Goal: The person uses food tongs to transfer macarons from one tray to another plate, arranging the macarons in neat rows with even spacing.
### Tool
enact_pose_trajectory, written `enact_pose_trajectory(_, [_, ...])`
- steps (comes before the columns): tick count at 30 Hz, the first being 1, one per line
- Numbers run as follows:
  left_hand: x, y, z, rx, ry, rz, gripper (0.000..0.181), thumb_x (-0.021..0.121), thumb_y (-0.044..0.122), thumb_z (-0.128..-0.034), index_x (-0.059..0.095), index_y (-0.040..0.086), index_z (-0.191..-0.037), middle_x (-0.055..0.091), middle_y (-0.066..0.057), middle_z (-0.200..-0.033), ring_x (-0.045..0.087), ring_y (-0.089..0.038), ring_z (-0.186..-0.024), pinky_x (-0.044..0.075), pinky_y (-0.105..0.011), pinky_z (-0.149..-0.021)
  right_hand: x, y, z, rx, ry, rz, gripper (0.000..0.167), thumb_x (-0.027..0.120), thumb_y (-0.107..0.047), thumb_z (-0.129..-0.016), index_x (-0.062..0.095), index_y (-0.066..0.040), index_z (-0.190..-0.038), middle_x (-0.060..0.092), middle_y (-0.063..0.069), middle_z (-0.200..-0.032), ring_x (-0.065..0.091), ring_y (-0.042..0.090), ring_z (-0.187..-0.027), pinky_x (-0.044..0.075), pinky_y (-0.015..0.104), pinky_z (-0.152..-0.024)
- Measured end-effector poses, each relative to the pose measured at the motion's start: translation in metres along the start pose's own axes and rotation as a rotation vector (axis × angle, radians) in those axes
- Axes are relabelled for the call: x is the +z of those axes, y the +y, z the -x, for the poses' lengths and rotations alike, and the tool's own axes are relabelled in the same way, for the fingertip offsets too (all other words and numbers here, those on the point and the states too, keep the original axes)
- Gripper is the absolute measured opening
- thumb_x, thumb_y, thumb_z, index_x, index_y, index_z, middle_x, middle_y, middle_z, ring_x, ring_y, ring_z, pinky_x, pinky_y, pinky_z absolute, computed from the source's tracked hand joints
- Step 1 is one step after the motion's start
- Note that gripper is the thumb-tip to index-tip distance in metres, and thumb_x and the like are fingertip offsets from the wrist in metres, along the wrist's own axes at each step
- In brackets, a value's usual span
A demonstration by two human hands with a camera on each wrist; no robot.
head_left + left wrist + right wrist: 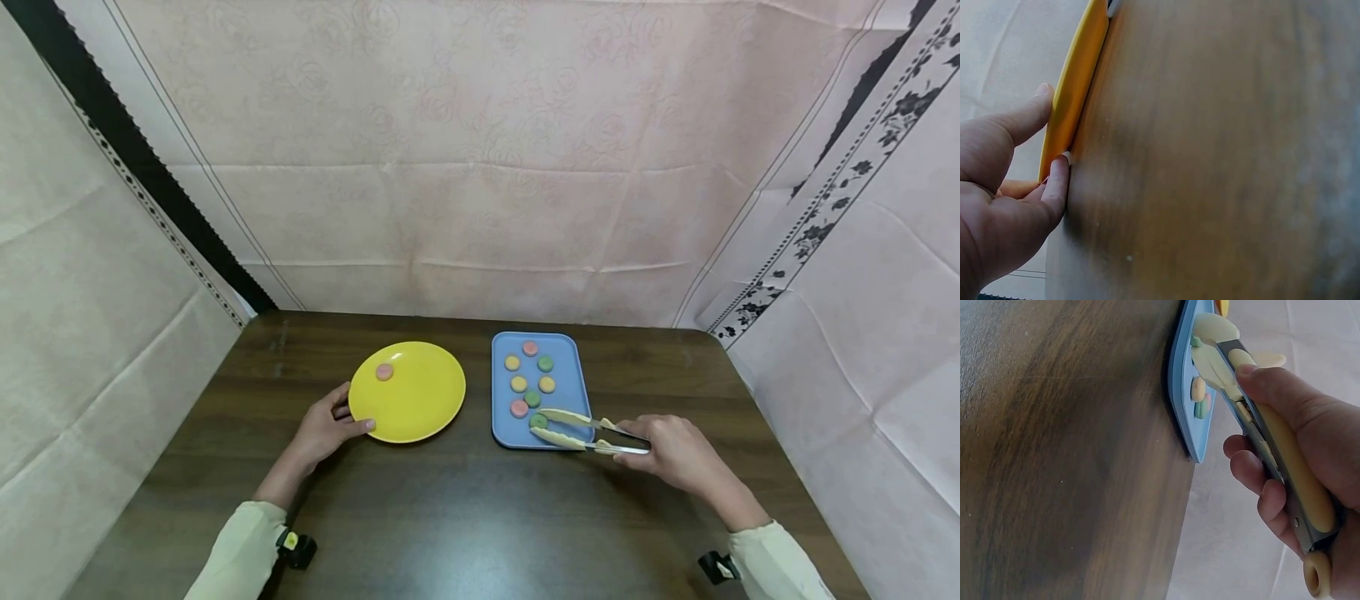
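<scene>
My left hand (327, 427) pinches the left rim of the yellow plate (420, 400), thumb on top and fingers under the edge, as the left wrist view also shows. One pink disc (384, 372) lies on the plate's upper left. In my right hand (675, 450) are cream-tipped tongs (570, 440), their tips spread around a green disc (537, 421) at the near end of the blue tray (504, 429). The right wrist view shows the thumb and curled fingers of my right hand (1297, 431) on either side of the tongs (1294, 456).
Several pink, yellow and green discs lie on the tray beyond the tongs, among them a pink one (519, 408) and a yellow one (547, 384). The brown wooden table (450, 533) meets pale patterned cloth (480, 208) at its back and sides.
</scene>
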State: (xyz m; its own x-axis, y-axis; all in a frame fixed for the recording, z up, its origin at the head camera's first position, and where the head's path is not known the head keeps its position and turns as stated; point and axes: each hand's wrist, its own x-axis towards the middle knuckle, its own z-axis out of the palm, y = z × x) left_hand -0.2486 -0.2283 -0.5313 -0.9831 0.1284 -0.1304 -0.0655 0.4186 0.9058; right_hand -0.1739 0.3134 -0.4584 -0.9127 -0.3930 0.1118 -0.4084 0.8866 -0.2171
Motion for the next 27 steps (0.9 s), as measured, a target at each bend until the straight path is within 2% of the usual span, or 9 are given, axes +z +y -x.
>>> enact_pose_trajectory(9, [0.001, 0.002, 0.001, -0.001, 0.002, -0.003, 0.097, 0.080, 0.021, -0.0913, 0.018, -0.004, -0.161, 0.038, -0.028, -0.157, 0.052, -0.042, -0.135, 0.056, -0.039, -0.096, 0.000, 0.002, 0.001, 0.022, 0.003, -0.021, 0.044, 0.085, -0.037, -0.083, 0.078, -0.007, -0.115, 0.071, -0.006, -0.086, 0.049, 0.003, -0.066, 0.042, 0.026, -0.057])
enact_pose_trajectory(17, [0.003, 0.003, 0.001, -0.007, 0.005, -0.003, 0.096, 0.081, 0.020, -0.0909, 0.019, -0.004, -0.161, 0.039, -0.027, -0.156, 0.052, -0.042, -0.134, 0.057, -0.037, -0.095, 0.000, 0.006, -0.003, 0.004, 0.069, -0.073, 0.042, 0.086, -0.033, -0.083, 0.078, -0.006, -0.115, 0.070, -0.007, -0.084, 0.048, 0.002, -0.063, 0.041, 0.022, -0.055])
enact_pose_trajectory(23, [0.002, 0.004, 0.002, -0.007, 0.005, -0.001, 0.097, 0.081, 0.019, -0.0909, 0.017, -0.005, -0.161, 0.039, -0.029, -0.156, 0.052, -0.043, -0.134, 0.057, -0.038, -0.094, -0.001, 0.005, -0.012, 0.001, 0.091, -0.106, 0.044, 0.084, -0.035, -0.086, 0.077, -0.006, -0.118, 0.075, 0.000, -0.096, 0.052, 0.004, -0.067, 0.044, 0.023, -0.057])
enact_pose_trajectory(27, [0.002, 0.006, 0.004, -0.008, 0.008, -0.002, 0.098, 0.081, 0.019, -0.0908, 0.017, -0.005, -0.161, 0.038, -0.030, -0.156, 0.052, -0.044, -0.133, 0.057, -0.039, -0.095, -0.003, 0.001, -0.024, -0.013, 0.097, -0.135, 0.044, 0.083, -0.036, -0.087, 0.076, -0.006, -0.119, 0.075, 0.001, -0.098, 0.055, 0.005, -0.070, 0.046, 0.025, -0.059])
